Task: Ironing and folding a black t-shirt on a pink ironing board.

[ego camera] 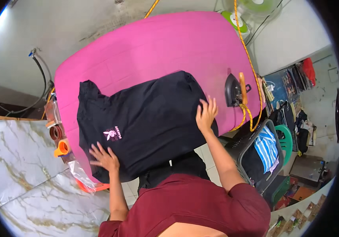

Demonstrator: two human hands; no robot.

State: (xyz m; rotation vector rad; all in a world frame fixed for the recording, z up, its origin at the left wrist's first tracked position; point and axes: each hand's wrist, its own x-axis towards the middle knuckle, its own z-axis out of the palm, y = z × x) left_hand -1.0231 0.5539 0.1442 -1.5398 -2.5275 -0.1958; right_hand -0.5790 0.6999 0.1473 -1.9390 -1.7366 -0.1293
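A black T-shirt [154, 118] with a small pink rabbit-head print lies sideways across a pink padded ironing surface [169, 44], its near side hanging over the edge. My left hand [104, 158] rests with fingers spread on the shirt near the print, at the left. At the other end, my right hand [207, 114] touches the shirt by its hem, fingers extended. To the right of that hand stands an electric iron [232, 91] with a wooden handle and a yellow patterned cord.
A dark plastic basket [240, 160] holding a blue-and-white striped cloth stands at right, beside a green plastic chair [285, 142]. The yellow cord [248, 56] hangs over the right side. An orange tape dispenser [63, 146] sits along the left edge. A green fan [236, 20] is behind.
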